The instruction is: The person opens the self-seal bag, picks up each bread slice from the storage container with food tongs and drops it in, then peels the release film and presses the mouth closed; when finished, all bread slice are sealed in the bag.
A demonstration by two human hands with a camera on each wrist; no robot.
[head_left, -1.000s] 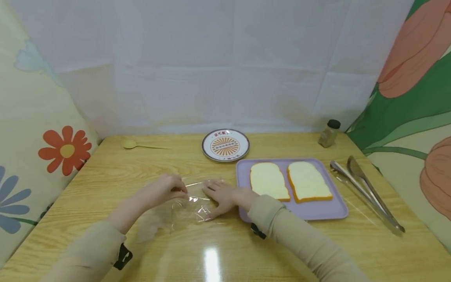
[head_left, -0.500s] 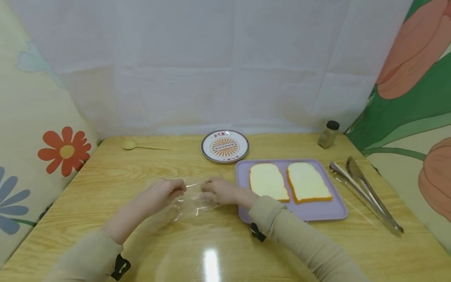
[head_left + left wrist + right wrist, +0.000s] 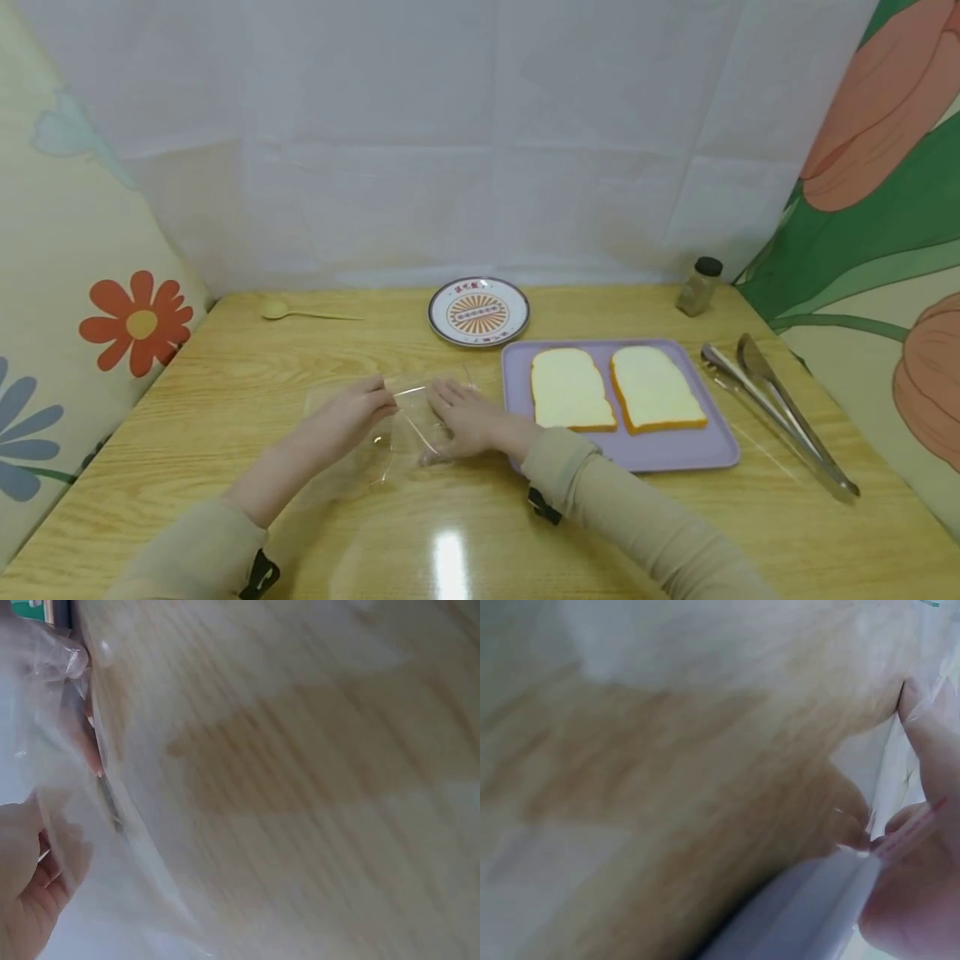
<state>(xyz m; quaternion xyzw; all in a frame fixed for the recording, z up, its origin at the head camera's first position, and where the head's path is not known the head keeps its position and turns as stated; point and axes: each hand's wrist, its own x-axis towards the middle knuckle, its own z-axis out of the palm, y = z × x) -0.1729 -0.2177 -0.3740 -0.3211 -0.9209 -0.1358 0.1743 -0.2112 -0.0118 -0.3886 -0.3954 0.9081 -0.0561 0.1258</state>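
Observation:
A clear plastic bag (image 3: 411, 429) lies crinkled on the table at the centre-left of the head view. My left hand (image 3: 347, 415) pinches its edge between thumb and fingers; the left wrist view shows this thin film (image 3: 56, 817) between them. My right hand (image 3: 471, 421) rests on the bag's other side, fingers stretched out and thumb spread toward me. In the right wrist view, a strip with a red line (image 3: 919, 825) crosses in front of the right hand. Just right of that hand sits a purple tray (image 3: 675, 454) bearing two slices of bread (image 3: 572, 387).
Behind the hands stands a white patterned plate (image 3: 478, 312). A yellow spoon (image 3: 307, 314) lies at the back left. At the right are metal tongs (image 3: 780, 417) and a small black-capped jar (image 3: 700, 287). A white cloth hangs behind the table (image 3: 225, 367).
My right hand drew its fingers in half a second ago, and now lies spread on the bag again. The left hand keeps its pinch and has barely moved; the film between has shifted.

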